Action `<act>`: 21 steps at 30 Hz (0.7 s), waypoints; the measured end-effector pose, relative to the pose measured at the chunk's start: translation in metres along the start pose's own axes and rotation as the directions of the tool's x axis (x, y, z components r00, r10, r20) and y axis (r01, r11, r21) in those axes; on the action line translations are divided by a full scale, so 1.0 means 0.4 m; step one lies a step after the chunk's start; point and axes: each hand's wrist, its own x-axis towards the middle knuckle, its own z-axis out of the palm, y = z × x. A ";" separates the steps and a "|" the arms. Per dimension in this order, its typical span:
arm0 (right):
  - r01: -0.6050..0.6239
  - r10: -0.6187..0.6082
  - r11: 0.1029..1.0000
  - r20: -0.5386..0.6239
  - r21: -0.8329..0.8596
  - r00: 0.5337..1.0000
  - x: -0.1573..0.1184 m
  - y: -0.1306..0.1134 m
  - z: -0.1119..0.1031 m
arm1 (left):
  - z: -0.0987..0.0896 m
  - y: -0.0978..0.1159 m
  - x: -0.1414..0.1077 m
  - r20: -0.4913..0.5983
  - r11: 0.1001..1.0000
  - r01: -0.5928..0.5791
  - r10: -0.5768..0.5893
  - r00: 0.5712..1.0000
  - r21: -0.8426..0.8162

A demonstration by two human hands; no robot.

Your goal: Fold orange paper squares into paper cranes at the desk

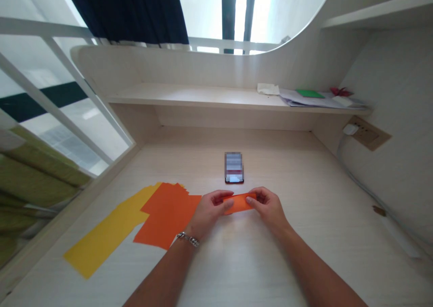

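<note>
Between my two hands is a small strip of orange paper (239,203), which looks folded and tilts slightly up to the right. My left hand (214,206) pinches its left end with thumb and fingers. At the right end, my right hand (268,205) grips it, thumb pressed on the front face. Just beyond the strip a phone (234,167) lies on the desk, its screen blurred. To the left of my left hand are several orange paper sheets (172,214), overlapping yellow paper sheets (108,239).
The pale desk (257,271) runs back to a raised shelf (189,95). Papers (304,98), a green piece (309,93) and a white tissue-like piece (268,89) lie on that shelf. A cable (358,185) hangs from the wall socket (368,133) at right; a mirror (206,18) is behind.
</note>
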 end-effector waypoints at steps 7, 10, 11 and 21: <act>0.073 -0.064 0.984 0.064 -0.160 0.996 -0.013 -0.015 -0.004 | 0.006 -0.004 0.004 -0.104 0.982 -0.042 0.062 0.993 0.186; 0.076 -0.063 0.980 0.072 -0.182 0.995 -0.014 -0.015 -0.007 | 0.006 -0.004 0.003 -0.102 0.979 -0.047 0.068 0.993 0.196; 0.068 -0.055 0.981 0.073 -0.182 0.996 -0.013 -0.014 -0.008 | 0.006 -0.005 0.002 -0.100 0.981 -0.044 0.064 0.993 0.191; 0.009 0.002 0.989 0.073 -0.149 0.997 -0.013 -0.013 -0.013 | 0.010 -0.006 -0.001 -0.116 0.988 -0.024 0.042 0.992 0.150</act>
